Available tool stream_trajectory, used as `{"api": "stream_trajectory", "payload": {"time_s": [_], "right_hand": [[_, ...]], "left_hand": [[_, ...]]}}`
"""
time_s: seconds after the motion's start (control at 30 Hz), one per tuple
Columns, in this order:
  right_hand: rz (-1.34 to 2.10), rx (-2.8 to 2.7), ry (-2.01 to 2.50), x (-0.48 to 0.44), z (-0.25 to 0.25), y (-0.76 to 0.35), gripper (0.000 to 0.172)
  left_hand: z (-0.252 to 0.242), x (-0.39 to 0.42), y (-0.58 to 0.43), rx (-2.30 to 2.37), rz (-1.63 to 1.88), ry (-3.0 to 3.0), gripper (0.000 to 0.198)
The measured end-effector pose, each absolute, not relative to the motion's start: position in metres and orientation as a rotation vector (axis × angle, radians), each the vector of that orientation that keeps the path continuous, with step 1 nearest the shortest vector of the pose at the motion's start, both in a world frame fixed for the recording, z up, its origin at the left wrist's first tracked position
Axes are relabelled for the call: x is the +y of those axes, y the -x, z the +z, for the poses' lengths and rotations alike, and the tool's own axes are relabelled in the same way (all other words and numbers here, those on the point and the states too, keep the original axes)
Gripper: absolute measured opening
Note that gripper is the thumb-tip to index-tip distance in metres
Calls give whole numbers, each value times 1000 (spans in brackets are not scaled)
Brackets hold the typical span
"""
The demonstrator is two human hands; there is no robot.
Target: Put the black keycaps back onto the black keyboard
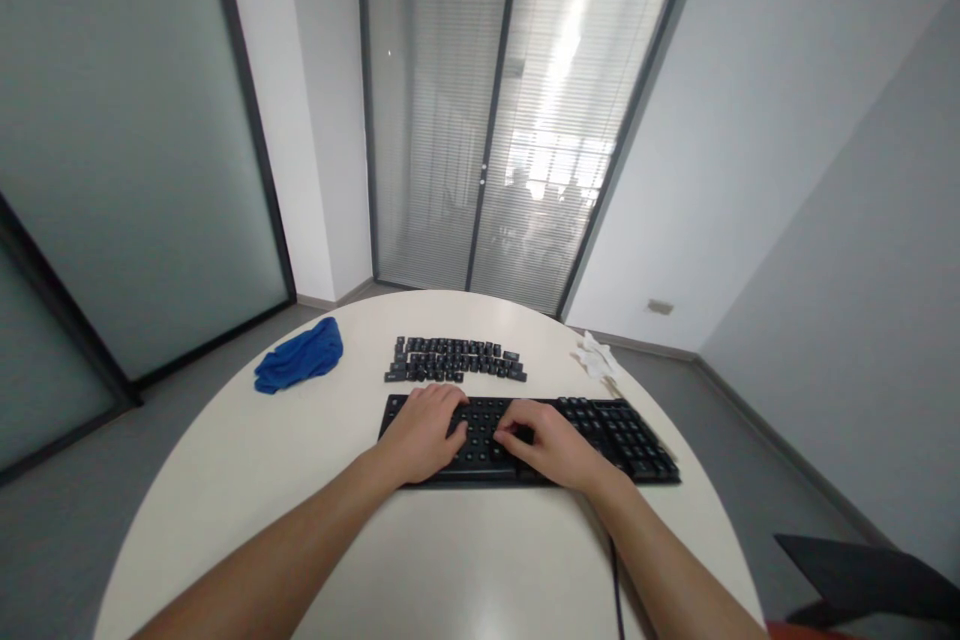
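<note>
A black keyboard (pixel 630 440) lies across the white round table (pixel 300 460) in front of me. My left hand (pixel 424 432) rests palm down on the keyboard's left part, with its fingers laid over the keys and holding nothing. My right hand (pixel 551 445) sits on the keyboard's middle. Its fingers are curled and pinched together at a key, and what they grip is hidden. Just behind the keyboard, several loose black keycaps (pixel 454 360) lie on the table in neat rows.
A crumpled blue cloth (pixel 300 356) lies at the table's far left and a white crumpled tissue (pixel 598 356) at its far right. A black cable (pixel 616 580) runs from the keyboard toward me. A dark chair part (pixel 870 580) shows at lower right.
</note>
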State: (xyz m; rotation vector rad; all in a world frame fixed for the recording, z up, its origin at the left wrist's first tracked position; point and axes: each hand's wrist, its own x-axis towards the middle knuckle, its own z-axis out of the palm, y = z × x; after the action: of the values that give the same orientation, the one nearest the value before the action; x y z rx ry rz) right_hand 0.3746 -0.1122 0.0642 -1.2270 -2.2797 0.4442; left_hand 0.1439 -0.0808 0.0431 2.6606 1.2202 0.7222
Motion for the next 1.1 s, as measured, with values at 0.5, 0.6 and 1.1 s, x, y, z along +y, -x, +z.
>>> {"api": "stream_trajectory", "payload": {"time_s": [0.5,0.6,1.1], "right_hand": [[399,-2291,1200,-104,56,-382,8],[378,-2313,1189,-103,57,-383,9],[355,-2311,1161,-103,55,-384,9]], "left_hand": [[48,-66,-147,1404,772,-2557,24],[49,-63,-145,1414,800,-2570,22],[58,-27,-164,1568,435,-2790,15]]}}
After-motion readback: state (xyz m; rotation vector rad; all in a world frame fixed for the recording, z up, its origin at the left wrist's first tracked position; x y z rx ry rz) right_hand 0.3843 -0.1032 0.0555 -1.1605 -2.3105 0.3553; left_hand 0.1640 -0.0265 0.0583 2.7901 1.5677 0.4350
